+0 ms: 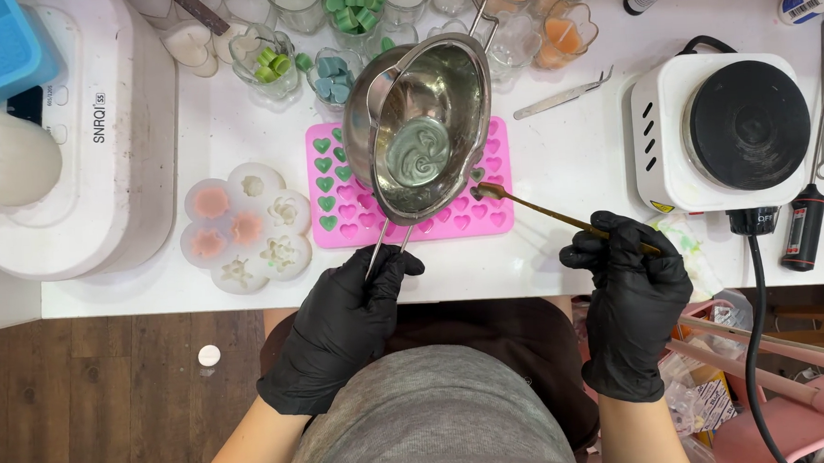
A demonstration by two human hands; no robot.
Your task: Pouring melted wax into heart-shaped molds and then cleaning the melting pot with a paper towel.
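Note:
My left hand (346,324), in a black glove, grips the wire handle of a steel melting pot (421,128). The pot hangs tilted over a pink heart-shaped mould tray (498,166) and holds a pool of green wax. Several hearts at the tray's left side are filled green. My right hand (632,300), also black-gloved, holds a thin gold spoon (533,211) whose bowl rests at the tray's right part, beside the pot's spout.
A white electric hot plate (722,131) with a black cord stands at right, a black thermometer (804,225) beside it. Tweezers (563,95) lie behind the tray. A flower-shaped clear mould (243,226), a white machine (87,136) and glass jars of wax pieces (353,9) sit left and back.

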